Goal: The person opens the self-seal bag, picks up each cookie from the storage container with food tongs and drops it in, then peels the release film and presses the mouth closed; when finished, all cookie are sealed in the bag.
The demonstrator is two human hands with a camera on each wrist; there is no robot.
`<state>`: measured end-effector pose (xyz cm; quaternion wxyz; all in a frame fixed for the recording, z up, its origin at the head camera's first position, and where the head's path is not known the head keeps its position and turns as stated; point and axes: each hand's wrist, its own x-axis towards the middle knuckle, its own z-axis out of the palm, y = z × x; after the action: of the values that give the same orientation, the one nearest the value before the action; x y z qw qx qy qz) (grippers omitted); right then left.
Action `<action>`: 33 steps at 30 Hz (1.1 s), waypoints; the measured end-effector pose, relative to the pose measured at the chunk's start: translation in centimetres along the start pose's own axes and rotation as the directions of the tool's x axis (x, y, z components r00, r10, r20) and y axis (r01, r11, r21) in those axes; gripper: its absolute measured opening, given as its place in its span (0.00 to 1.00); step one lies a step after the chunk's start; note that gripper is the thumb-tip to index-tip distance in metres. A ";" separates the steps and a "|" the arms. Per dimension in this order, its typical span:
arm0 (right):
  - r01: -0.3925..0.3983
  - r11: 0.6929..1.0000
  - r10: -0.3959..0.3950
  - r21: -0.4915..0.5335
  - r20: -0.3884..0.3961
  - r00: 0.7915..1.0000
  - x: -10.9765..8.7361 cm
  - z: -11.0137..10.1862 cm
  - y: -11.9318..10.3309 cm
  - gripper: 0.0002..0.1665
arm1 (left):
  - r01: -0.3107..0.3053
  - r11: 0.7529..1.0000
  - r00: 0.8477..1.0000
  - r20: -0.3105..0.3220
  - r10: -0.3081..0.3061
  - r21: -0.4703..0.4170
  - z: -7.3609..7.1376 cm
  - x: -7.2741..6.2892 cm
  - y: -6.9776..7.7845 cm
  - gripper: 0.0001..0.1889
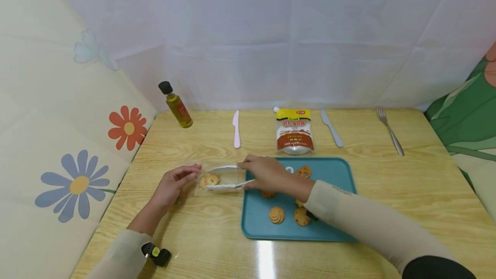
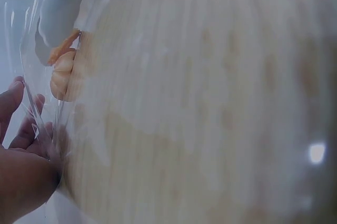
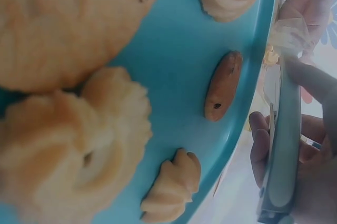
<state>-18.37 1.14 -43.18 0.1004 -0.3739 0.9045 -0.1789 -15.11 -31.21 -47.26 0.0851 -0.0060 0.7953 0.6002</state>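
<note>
My left hand (image 1: pixel 174 184) pinches the edge of a clear plastic bag (image 2: pixel 31 92) between thumb and fingers, left of the tray. Two cookies (image 1: pixel 211 179) show at the bag's closed end, one of them round and ridged. My right hand (image 1: pixel 267 175) grips a pair of pale tongs (image 1: pixel 224 168) across their sides, above the tray's left edge. The arms of the tongs stand apart and reach into the bag, their ends beside the cookies. In the right wrist view, the grey-white handle (image 3: pixel 284 145) lies between my thumb and fingers.
A teal tray (image 1: pixel 329 234) holds several cookies, including a swirl cookie (image 1: pixel 277 215) and a pretzel (image 1: pixel 304 171). Along the back stand an oil bottle (image 1: pixel 179 109) and a food pouch (image 1: pixel 295 131), with a pink knife (image 1: pixel 236 129), a grey knife (image 1: pixel 332 128) and a fork (image 1: pixel 390 132).
</note>
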 end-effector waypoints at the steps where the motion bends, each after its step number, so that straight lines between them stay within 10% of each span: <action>1: -0.003 1.000 0.003 0.000 0.001 1.000 0.0 0.0 0.0 0.42 | 0.001 1.000 1.000 0.000 -0.001 0.001 0.0 0.0 0.0 0.21; 33: -0.043 0.993 0.047 0.107 -0.035 0.998 -4.2 -1.4 1.8 0.43 | 0.024 1.000 1.000 -0.010 -0.024 0.016 0.1 0.0 0.2 0.20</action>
<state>-16.98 5.67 -42.45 0.1071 -0.3440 0.9037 -0.2313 -15.09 -31.08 -47.08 0.0885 -0.0177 0.8003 0.5927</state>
